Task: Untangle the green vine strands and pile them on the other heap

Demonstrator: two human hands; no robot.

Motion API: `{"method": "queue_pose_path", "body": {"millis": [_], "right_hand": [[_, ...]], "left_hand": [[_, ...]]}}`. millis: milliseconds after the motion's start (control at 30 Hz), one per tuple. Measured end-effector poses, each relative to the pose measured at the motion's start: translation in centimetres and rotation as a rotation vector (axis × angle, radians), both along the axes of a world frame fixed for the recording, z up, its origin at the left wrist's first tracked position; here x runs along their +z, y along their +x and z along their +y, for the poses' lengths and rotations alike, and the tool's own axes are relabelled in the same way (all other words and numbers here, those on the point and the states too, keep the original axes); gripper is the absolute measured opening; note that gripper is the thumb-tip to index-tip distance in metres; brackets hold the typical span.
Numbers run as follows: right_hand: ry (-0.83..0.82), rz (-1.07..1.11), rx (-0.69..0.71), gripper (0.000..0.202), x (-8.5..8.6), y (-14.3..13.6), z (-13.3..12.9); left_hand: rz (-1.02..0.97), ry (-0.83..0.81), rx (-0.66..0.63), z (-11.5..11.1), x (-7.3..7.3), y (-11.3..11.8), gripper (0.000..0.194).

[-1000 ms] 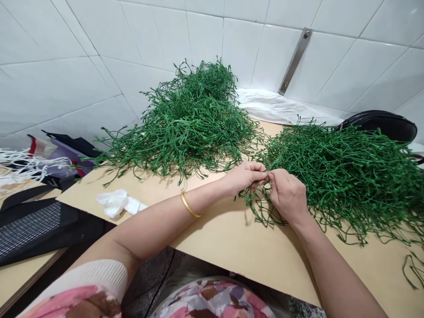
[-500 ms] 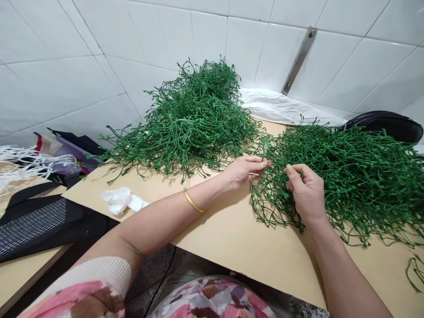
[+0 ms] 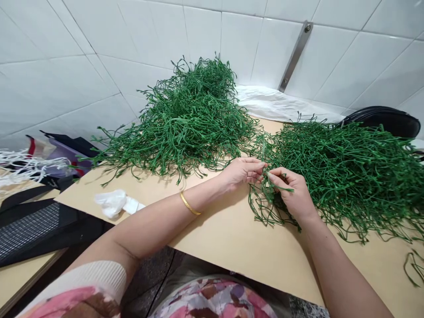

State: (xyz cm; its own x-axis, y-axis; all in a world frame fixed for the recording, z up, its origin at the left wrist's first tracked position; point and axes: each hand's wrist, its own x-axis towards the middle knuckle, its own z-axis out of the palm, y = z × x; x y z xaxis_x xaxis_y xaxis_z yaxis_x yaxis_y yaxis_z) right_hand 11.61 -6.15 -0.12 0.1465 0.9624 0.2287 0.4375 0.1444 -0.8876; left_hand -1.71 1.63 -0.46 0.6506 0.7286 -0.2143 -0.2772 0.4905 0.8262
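Note:
My left hand (image 3: 243,174) is closed in a pinch on a thin green artificial stem (image 3: 264,148), which rises past the fingertips. Close beside it, nearly touching, my right hand (image 3: 293,190) pinches a green stem too, its tip poking out across the fingers. The exact contact between the fingertips is too small to make out. Loose green stems (image 3: 265,214) lie below and between both hands. To the right spreads a tangled heap of green stems (image 3: 357,172); behind and left of my hands a taller heap (image 3: 195,115) stands against the wall.
The tan tabletop (image 3: 212,238) carries a crumpled white tissue (image 3: 112,203) at left. White sheeting (image 3: 265,101) and a black case (image 3: 384,120) sit at the back. White stems (image 3: 33,165) and a black mesh item (image 3: 29,229) lie on the left surface.
My right hand has moved left from the right heap to my left hand's fingertips, with a green stem now showing in its pinch. My left hand stays nearly in place.

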Motion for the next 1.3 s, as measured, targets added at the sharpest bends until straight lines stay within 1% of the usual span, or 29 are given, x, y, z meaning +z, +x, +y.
{"method": "queue_pose_path", "body": {"millis": [100,200,367,433,533,633,833,900,967,1067,1133,1200,1233,1300], "right_hand": [[-0.004,-0.007,-0.032,0.020,0.1,0.2,0.0],[0.000,-0.084,-0.022,0.020,-0.1,0.1,0.1],[0.160,-0.301,-0.041,0.017,-0.7,0.0,0.2],[0.193,-0.332,-0.070,0.015,-0.7,0.1,0.2],[0.209,-0.322,-0.107,0.013,-0.5,0.1,0.2],[0.145,-0.271,-0.081,0.015,-0.3,0.1,0.1],[-0.089,-0.051,0.086,0.021,0.0,0.8,0.1],[-0.114,-0.028,0.128,0.026,0.2,1.0,0.0],[-0.106,-0.068,0.140,0.031,0.5,0.9,0.0],[-0.129,-0.195,0.116,0.035,0.7,0.4,-0.1],[-0.146,-0.267,0.098,0.042,0.5,0.1,-0.1],[-0.123,-0.331,0.072,0.044,0.2,-0.1,-0.1],[-0.078,-0.378,0.028,0.043,0.1,-0.1,-0.1],[0.071,-0.520,-0.133,0.042,0.0,0.0,-0.4]], "left_hand": [[0.050,0.025,-0.002,0.0,-0.2,0.1,0.010],[0.075,0.089,0.017,-0.1,-0.1,0.1,0.010],[0.084,0.153,0.028,-0.4,0.5,-0.1,0.011],[0.094,0.182,0.021,-0.5,0.6,-0.1,0.012],[0.115,0.218,0.024,-0.5,0.6,-0.2,0.012],[0.147,0.226,0.047,-0.4,0.5,-0.2,0.012],[0.184,0.255,0.048,-0.2,0.3,-0.1,0.013],[0.200,0.273,0.061,-0.4,0.3,-0.1,0.013],[0.217,0.297,0.075,-0.6,0.4,-0.1,0.014],[0.220,0.359,0.080,-0.8,0.2,0.0,0.015],[0.210,0.392,0.063,-0.7,0.0,0.1,0.016],[0.194,0.417,0.048,-0.7,-0.2,0.1,0.017],[0.186,0.424,0.050,-0.7,-0.3,0.2,0.017],[0.172,0.407,0.061,-0.7,-0.2,0.2,0.019]]}}
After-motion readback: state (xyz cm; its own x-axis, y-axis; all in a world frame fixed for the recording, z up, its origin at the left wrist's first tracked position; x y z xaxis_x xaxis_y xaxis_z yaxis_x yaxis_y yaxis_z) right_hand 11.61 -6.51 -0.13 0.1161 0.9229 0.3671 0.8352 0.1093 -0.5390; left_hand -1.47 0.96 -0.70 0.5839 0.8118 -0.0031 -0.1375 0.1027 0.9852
